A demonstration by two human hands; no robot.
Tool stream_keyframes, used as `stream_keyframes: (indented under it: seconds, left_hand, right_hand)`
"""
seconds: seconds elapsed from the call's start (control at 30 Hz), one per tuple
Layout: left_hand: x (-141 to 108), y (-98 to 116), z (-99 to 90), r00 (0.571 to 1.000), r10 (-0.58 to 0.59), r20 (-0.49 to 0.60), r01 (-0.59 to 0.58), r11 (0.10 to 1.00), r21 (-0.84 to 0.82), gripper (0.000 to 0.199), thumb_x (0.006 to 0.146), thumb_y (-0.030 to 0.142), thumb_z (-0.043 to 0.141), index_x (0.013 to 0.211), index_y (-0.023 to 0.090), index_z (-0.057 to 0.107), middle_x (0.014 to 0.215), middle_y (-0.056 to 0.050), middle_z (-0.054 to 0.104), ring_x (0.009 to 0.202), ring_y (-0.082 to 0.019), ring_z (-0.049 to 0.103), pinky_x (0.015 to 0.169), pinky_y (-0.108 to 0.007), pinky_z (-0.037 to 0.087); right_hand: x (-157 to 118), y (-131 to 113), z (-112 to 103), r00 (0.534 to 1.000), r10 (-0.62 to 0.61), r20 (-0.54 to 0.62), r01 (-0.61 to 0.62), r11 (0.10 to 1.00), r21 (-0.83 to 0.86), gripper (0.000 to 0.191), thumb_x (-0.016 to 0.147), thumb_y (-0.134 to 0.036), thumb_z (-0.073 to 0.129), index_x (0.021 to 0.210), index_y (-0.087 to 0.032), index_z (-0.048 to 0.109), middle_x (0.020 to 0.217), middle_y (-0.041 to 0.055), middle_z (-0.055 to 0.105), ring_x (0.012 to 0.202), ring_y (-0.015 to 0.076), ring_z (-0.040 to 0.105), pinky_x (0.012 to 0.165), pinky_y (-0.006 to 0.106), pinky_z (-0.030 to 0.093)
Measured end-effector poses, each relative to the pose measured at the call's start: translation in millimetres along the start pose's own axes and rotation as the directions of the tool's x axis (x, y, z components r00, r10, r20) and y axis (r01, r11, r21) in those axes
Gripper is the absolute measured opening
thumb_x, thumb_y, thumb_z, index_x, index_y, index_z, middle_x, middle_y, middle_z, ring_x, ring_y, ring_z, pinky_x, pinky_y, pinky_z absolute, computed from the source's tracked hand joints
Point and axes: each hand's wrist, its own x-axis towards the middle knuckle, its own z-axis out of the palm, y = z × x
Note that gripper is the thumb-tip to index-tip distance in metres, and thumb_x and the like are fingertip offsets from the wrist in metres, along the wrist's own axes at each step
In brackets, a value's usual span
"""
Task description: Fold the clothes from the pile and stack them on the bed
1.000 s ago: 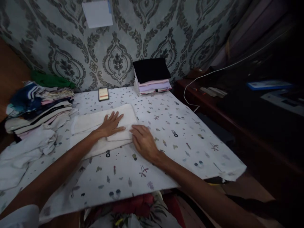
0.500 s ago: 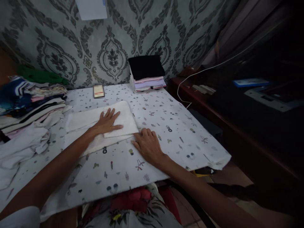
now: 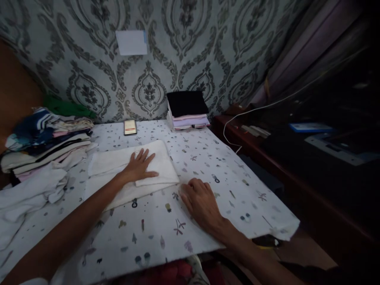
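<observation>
The left hand [image 3: 139, 166] lies flat with fingers spread on the cream cloth [image 3: 160, 160], gripping nothing; the right hand [image 3: 202, 200] is loosely curled just beside the cloth's near right corner, though whether its fingertips pinch anything I cannot tell. The cloth should handle as light, soft and limp, quick to crease (nothing fragile about it), and is best taken by the folded edge nearest the right hand. It looks plain and matte, partly doubled over, its lower layer showing toward the left forearm. Beyond both hands stands a folded stack [image 3: 188, 105], black on top.
</observation>
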Motion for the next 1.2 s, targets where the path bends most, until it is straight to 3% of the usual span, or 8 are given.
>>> stream_keyframes:
  seconds: [0.17,0.27,0.37,0.5,0.57,0.7,0.83,1.2]
  left_hand:
    - [-1.6,7.9,1.5,1.000,-0.003,-0.022,0.005,0.998,0.061,0.086,0.090,0.064,0.046,0.160,0.020,0.019,0.167,-0.017,0.005,0.153,-0.039,-0.001,0.117,-0.067,0.009]
    - [-9.5,5.2,-5.7,0.998,0.050,-0.032,-0.049,0.998,0.026,0.074,0.088,0.051,0.055,0.154,0.022,0.037,0.165,-0.014,0.022,0.153,-0.041,0.009,0.118,-0.067,0.011]
    - [-19.8,-14.0,-32.2,0.977,0.214,0.015,-0.205,0.952,-0.228,0.058,0.082,0.049,0.061,0.134,0.024,0.062,0.148,-0.009,0.054,0.143,-0.036,0.037,0.120,-0.050,0.024]
    - [-4.1,-49.2,-79.9,0.956,0.242,0.168,-0.117,0.837,-0.535,0.034,0.077,0.050,0.062,0.092,0.023,0.076,0.099,-0.006,0.077,0.097,-0.027,0.068,0.089,-0.035,0.052]
    - [25.3,-56.6,-91.5,0.996,0.060,0.059,-0.018,0.837,-0.547,0.033,0.075,0.052,0.060,0.072,0.021,0.070,0.078,-0.005,0.074,0.079,-0.023,0.066,0.070,-0.030,0.051]
    - [100.2,-45.4,-80.8,0.975,-0.175,-0.134,0.080,0.847,-0.525,0.037,0.069,0.052,0.065,0.052,0.022,0.053,0.052,-0.001,0.057,0.063,-0.018,0.054,0.054,-0.025,0.036]
    - [140.6,-31.1,-63.5,0.987,-0.150,-0.048,0.100,0.832,-0.546,0.034,0.058,0.046,0.075,0.050,0.021,0.053,0.046,0.004,0.049,0.056,-0.014,0.045,0.050,-0.024,0.029]
    - [157.6,-19.9,-60.3,0.961,-0.236,0.145,0.256,0.557,-0.790,0.038,0.059,0.023,0.075,0.095,0.021,0.062,0.054,0.006,0.059,0.054,-0.017,0.059,0.052,-0.028,0.047]
  right_hand:
    - [80.9,-34.3,3.7,0.991,-0.124,0.039,0.105,0.942,0.319,0.054,0.104,-0.043,0.032,0.145,-0.011,0.046,0.147,0.0204,0.049,0.137,0.0295,0.043,0.109,0.049,0.037]
    - [139.2,-63.1,20.4,0.960,-0.086,0.266,-0.061,0.864,0.499,0.073,0.103,-0.056,0.029,0.155,-0.005,0.029,0.162,0.0219,0.025,0.152,0.0284,0.019,0.119,0.047,0.026]
    - [171.5,-76.9,41.1,0.921,0.004,0.391,-0.230,0.814,0.534,0.072,0.104,-0.055,0.022,0.156,-0.005,0.027,0.163,0.0197,0.023,0.153,0.0258,0.015,0.122,0.045,0.021]
    - [174.0,-78.2,62.2,0.932,0.019,0.362,-0.208,0.847,0.490,0.063,0.106,-0.046,0.019,0.152,-0.007,0.036,0.159,0.0172,0.035,0.151,0.0230,0.023,0.123,0.046,0.019]
    - [169.3,-78.3,68.9,0.950,-0.009,0.312,-0.137,0.886,0.442,0.062,0.105,-0.045,0.025,0.151,-0.005,0.038,0.159,0.0187,0.034,0.151,0.0249,0.023,0.123,0.047,0.017]
    - [165.3,-79.9,77.7,0.959,-0.045,0.281,-0.070,0.920,0.386,0.067,0.102,-0.048,0.034,0.150,-0.001,0.036,0.159,0.0214,0.032,0.151,0.0283,0.021,0.124,0.049,0.013]
    - [165.9,-78.9,80.7,0.965,-0.042,0.258,-0.068,0.912,0.404,0.069,0.101,-0.050,0.036,0.150,0.000,0.037,0.158,0.0222,0.035,0.151,0.0287,0.023,0.124,0.049,0.013]
    - [163.4,-78.4,79.9,0.964,-0.046,0.263,-0.071,0.905,0.420,0.070,0.101,-0.050,0.039,0.149,0.000,0.038,0.160,0.0220,0.029,0.152,0.0298,0.020,0.124,0.049,0.012]
